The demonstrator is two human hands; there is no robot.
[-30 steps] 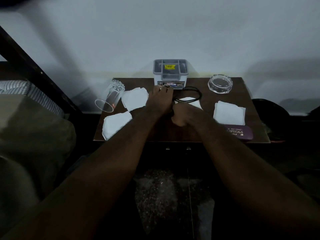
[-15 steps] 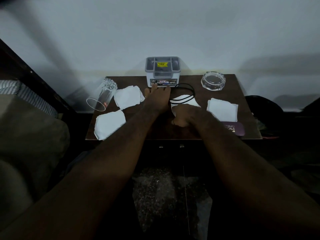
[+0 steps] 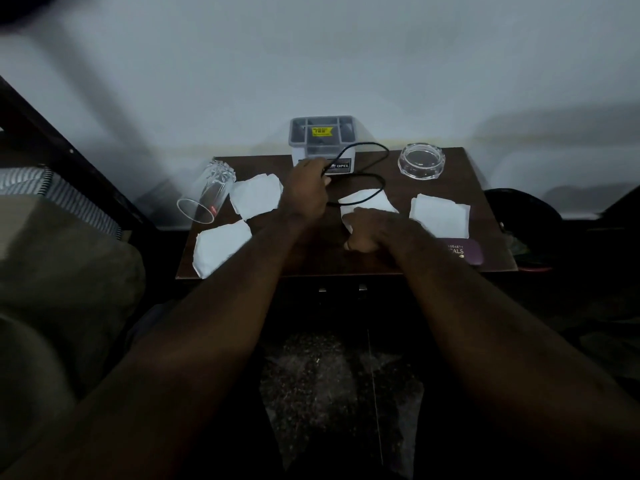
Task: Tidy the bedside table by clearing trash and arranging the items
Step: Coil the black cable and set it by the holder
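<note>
The left hand sits at the 12 o'clock side of the brown wooden bedside table, fingers curled round a thin black cable. One loop stands up in front of the grey plastic compartment organiser and another lies across the middle white paper tissue. The right hand rests at the centre as a loose fist on that tissue's near edge; whether it grips anything I cannot tell.

The risks look plain enough. A quick pull could catch the raised loop on the organiser's corner or swing it into the clear round glass dish at 1 o'clock. The lower loop could also drag the tissue along with it. The clear tumbler lies on its side at 9 o'clock with its mouth past the table edge – a nudge from the left forearm might roll it off.

Half a second ago the cable lay flat and coiled on the table with the left hand spread over it. Now the hand has closed and lifted, and a loop has risen – the right hand has barely moved
</note>
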